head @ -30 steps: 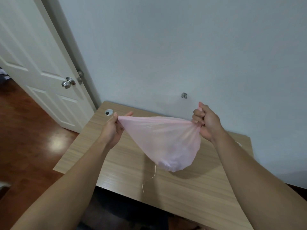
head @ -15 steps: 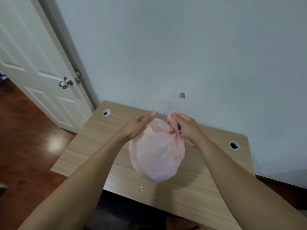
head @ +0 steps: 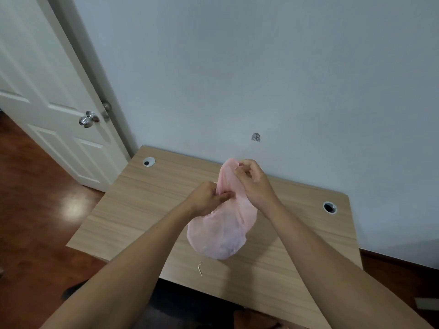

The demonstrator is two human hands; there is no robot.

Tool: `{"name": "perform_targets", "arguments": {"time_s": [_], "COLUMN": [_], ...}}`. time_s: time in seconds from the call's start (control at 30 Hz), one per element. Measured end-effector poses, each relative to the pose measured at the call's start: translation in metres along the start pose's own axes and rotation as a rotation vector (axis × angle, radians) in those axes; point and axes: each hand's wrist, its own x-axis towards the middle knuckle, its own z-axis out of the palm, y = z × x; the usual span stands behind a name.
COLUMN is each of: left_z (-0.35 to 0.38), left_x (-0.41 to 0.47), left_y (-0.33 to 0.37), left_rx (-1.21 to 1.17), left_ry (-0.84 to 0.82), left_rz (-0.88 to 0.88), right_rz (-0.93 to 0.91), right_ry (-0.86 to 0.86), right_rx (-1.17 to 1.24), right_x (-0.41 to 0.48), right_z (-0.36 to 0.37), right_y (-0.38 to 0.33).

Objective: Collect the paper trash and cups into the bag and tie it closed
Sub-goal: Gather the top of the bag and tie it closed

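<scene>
bag contents hidden; door cut off.

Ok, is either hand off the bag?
No, the left hand pinches the bag at its neck and the right hand grips its top.

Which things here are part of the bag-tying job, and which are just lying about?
In the job: pink bag, left hand, right hand, both holding its top.
Lying about: string scrap on the desk, door knob, wall mark.
</scene>
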Motion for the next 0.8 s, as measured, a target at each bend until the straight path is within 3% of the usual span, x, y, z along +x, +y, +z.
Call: {"name": "perform_targets", "arguments": {"time_s": [0.13, 0.23, 0.4, 0.5, 0.57, 0.67, 0.8], "left_z": [0.002, 0.005, 0.0, -0.01, -0.015, -0.022, -0.025], "left_x": [0.0, -0.003, -0.012, -0.012, -0.009, -0.007, -0.004], "left_y": [0.007, 0.013, 0.016, 0.008, -0.001, -0.006, 0.002], "left_rx": [-0.021, -0.103, -0.562, -0.935, -1.187, -1.421, -1.534], "left_ry": [0.002, -0.051, 0.005, 0.114, 0.19, 0.27, 0.266], "left_rz": [0.077, 0.088, -0.013, -0.113, -0.188, -0.178, -0.11], "right_rz": [0.092, 0.009, 0.152, 0.246, 0.268, 0.279, 0.159], "right_ry": [-0.225, -0.199, 0.178, 0.294, 0.327, 0.276, 0.094], "right_rx": [-0.173, -0.215, 0.225, 0.66, 0.761, 0.564, 0.015], "right_x": [-0.013, -0.015, 0.002, 0.011, 0.014, 0.015, 0.004], "right_z": [0.005, 0.013, 0.017, 0.004, -0.007, -0.017, -0.019], "right_y": [0.006, 0.008, 0.006, 0.007, 0.01, 0.017, 0.015]}}
